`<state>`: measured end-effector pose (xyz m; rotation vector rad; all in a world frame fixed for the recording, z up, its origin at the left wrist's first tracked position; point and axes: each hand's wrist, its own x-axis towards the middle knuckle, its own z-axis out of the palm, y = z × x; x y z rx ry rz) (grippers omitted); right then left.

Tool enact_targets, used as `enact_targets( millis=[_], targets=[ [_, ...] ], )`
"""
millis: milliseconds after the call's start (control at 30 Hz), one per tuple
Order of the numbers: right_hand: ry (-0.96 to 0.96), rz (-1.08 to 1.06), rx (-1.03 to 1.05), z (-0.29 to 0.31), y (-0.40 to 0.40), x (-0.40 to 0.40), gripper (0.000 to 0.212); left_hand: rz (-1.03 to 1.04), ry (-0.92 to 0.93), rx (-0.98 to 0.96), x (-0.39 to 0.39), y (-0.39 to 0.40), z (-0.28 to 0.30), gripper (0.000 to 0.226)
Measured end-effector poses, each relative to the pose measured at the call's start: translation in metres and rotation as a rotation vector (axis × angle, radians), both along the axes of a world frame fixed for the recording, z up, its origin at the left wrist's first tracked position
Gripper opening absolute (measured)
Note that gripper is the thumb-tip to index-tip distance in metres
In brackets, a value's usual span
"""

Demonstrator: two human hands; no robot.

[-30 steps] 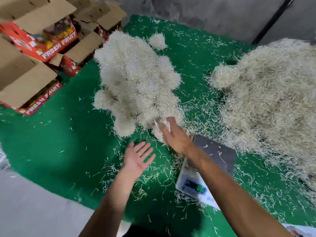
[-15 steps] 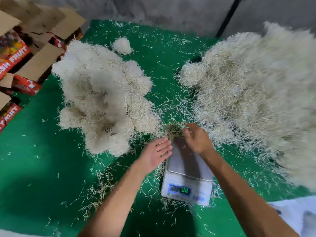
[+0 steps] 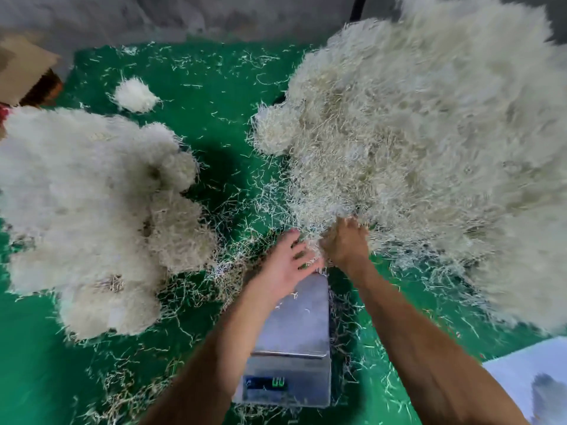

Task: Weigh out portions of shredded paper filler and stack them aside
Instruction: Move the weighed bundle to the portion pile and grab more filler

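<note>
A big loose pile of shredded paper point(image 3: 429, 142) fills the right side of the green mat point(image 3: 214, 124). My right hand point(image 3: 345, 245) digs into its near edge, fingers curled down into the shreds and mostly hidden. Beside it, my left hand point(image 3: 290, 263) lies flat with fingers spread on loose shreds, over the far edge of the scale point(image 3: 291, 326). The scale's steel platform is bare except for a few strands, and its green display point(image 3: 271, 382) is lit. Rounded weighed portions point(image 3: 92, 210) are heaped together at the left.
A small separate clump of shreds point(image 3: 135, 95) lies at the back left. A cardboard box flap point(image 3: 21, 69) shows at the top left corner, a white sheet point(image 3: 527, 378) at the bottom right. Stray strands litter the mat around the scale. A grey wall runs along the back.
My view has swung right, away from the portion heap. My right hand left the heap, passed the scale's far edge and reached into the big pile; my left hand followed over the scale.
</note>
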<state>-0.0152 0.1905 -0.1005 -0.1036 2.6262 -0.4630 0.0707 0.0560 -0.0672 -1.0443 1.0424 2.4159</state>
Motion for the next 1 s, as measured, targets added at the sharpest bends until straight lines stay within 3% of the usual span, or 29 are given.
enact_targets(
  millis=[67, 100, 167, 233, 333, 433, 500, 600, 667, 733, 800, 900, 1000],
  targets=[
    [-0.026, -0.043, -0.251, 0.004, -0.019, 0.002, 0.026, -0.079, -0.044, -0.181, -0.020, 0.003, -0.003, 0.044],
    [-0.041, 0.035, -0.381, 0.009, -0.028, 0.005, 0.019, -0.117, -0.045, -0.224, -0.030, 0.001, -0.004, 0.051],
    [-0.074, 0.276, -0.601, 0.024, -0.041, 0.006, 0.032, -0.107, -0.040, -0.214, -0.046, -0.009, -0.005, 0.050],
    [-0.038, 0.375, -0.719, 0.039, -0.039, -0.007, 0.027, -0.022, -0.107, -0.335, -0.056, -0.028, -0.008, 0.028],
    [0.290, 0.270, -0.536, 0.044, -0.027, -0.046, 0.024, 0.053, -0.222, -0.583, -0.051, -0.053, -0.025, 0.031],
    [0.124, 0.306, -0.184, 0.027, -0.029, -0.061, 0.038, -0.046, -0.182, -0.668, -0.042, -0.050, -0.019, 0.018],
    [0.023, 0.339, -0.064, 0.018, -0.037, -0.048, 0.027, -0.074, -0.182, -0.732, -0.047, -0.046, -0.017, 0.017],
    [0.078, 0.352, -0.414, 0.023, -0.047, -0.033, 0.029, -0.091, -0.095, -0.516, -0.061, -0.038, -0.013, 0.047],
    [0.104, 0.319, -0.704, 0.036, -0.046, -0.027, 0.024, -0.056, -0.039, -0.342, -0.063, -0.036, -0.004, 0.056],
    [0.147, 0.165, -0.875, 0.044, -0.032, -0.030, 0.025, 0.013, -0.043, -0.389, -0.063, -0.040, 0.003, 0.054],
    [0.288, 0.165, -0.791, 0.046, -0.013, -0.039, 0.034, 0.044, -0.040, -0.438, -0.059, -0.051, 0.012, 0.047],
    [0.356, 0.532, -0.558, 0.041, -0.001, -0.046, 0.055, -0.007, 0.119, -0.426, -0.047, -0.071, 0.031, 0.026],
    [0.449, 0.634, -0.386, 0.037, -0.007, -0.053, 0.041, -0.042, 0.186, -0.335, -0.041, -0.092, 0.056, 0.021]
  ],
)
